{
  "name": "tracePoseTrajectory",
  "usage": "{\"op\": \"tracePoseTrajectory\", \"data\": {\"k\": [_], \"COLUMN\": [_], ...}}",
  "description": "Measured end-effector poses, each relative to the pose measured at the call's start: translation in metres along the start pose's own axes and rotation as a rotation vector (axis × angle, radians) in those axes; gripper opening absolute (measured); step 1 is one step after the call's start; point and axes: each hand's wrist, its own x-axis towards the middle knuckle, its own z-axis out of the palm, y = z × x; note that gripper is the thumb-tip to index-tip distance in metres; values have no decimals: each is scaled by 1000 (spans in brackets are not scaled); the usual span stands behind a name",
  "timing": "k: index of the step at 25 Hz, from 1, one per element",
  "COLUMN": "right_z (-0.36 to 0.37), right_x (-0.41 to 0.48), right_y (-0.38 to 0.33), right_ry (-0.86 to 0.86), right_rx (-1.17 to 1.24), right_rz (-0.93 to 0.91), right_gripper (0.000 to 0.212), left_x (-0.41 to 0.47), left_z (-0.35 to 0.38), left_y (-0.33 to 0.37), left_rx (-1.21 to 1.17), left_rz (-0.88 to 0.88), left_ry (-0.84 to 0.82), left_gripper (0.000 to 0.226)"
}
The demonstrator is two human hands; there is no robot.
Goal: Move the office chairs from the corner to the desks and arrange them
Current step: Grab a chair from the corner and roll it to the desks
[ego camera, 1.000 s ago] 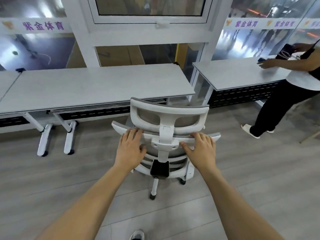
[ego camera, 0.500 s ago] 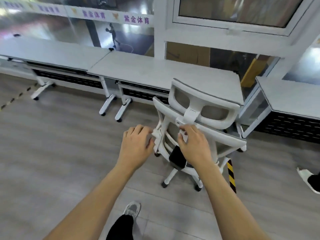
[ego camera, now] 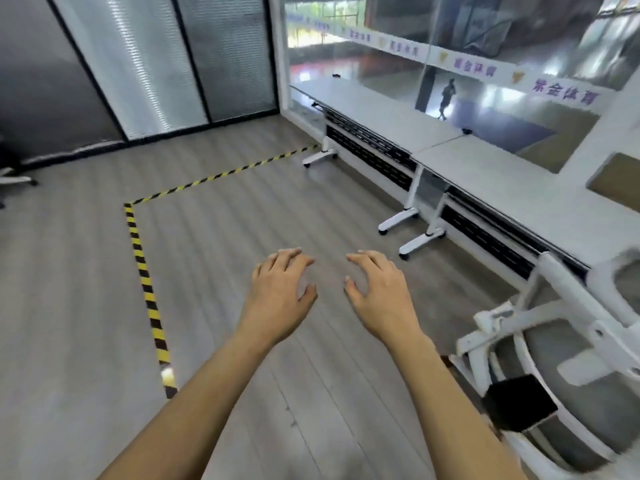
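Observation:
A white and grey mesh office chair (ego camera: 571, 358) stands at the right edge of the view, its back toward me, beside a row of white desks (ego camera: 485, 174) along the glass wall. My left hand (ego camera: 280, 292) and my right hand (ego camera: 381, 296) hover over bare floor to the chair's left, palms down, fingers curled and apart, holding nothing. Neither hand touches the chair. At the far left edge the base of another chair (ego camera: 14, 178) pokes into view.
Yellow-and-black tape (ego camera: 145, 282) marks a corner on the grey wood floor. Frosted glass partitions (ego camera: 138, 64) close the far side. The desks' wheeled legs (ego camera: 398, 220) stick out onto the floor. Open floor lies ahead and to the left.
Both hands have let go of the chair's back. The view has swung left, so the chair now sits at the right edge and the hands are over bare floor.

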Motion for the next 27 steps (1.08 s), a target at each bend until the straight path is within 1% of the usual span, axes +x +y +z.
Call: {"op": "tracePoseTrajectory", "data": {"k": [3, 8, 13, 17, 20, 24, 27], "right_z": [60, 171, 282, 366, 429, 523, 586], "right_x": [24, 43, 57, 76, 104, 155, 199], "right_y": [-87, -247, -404, -508, -569, -650, -726], "right_ry": [-68, -186, -305, -421, -474, -529, -594], "right_rx": [55, 112, 198, 241, 250, 298, 342], "right_rz": [-130, -282, -386, -494, -541, -605, -656], "right_gripper": [41, 43, 43, 43, 43, 43, 43], "left_x": [-29, -91, -147, -174, -177, -158, -143], "left_z": [-48, -135, -211, -254, -274, -303, -338], "left_y": [-88, -248, -392, -497, -573, -684, -767], "left_rx": [28, 102, 143, 174, 175, 199, 223], "left_rz": [-143, -343, -515, -647, -732, -833, -915], "left_ry": [74, 168, 238, 283, 297, 281, 274], "left_gripper": [42, 42, 40, 39, 39, 38, 37]}}
